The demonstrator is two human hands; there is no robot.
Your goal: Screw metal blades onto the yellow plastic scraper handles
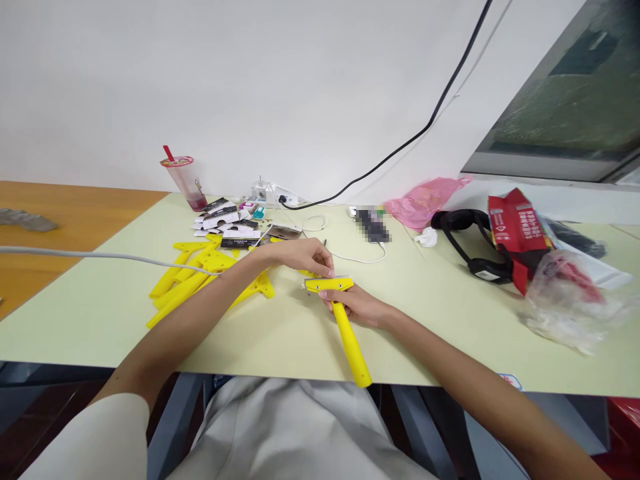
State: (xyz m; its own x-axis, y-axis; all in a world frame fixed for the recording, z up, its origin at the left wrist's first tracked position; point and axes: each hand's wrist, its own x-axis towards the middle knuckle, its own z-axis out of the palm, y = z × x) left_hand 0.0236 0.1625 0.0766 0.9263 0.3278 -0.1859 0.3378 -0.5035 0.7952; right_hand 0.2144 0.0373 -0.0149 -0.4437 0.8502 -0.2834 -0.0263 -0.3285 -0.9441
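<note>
A yellow scraper with a T-shaped head and a thin metal strip along its top edge lies across the front of the table, handle toward me. My right hand grips it just under the head, thumb on the near face. Above the head, my left hand is closed in a pinch, its fingertips at the strip; whatever they hold is hidden. Left of both hands lies a pile of yellow scraper handles, partly behind my left forearm. Behind the pile are several small black-and-white boxes.
A cup with a red straw stands at the back left. A power strip sits by the wall, with a black cable rising right. Toward the right lie a blurred-out dark object, a pink bag, a black headset-like band and clear plastic.
</note>
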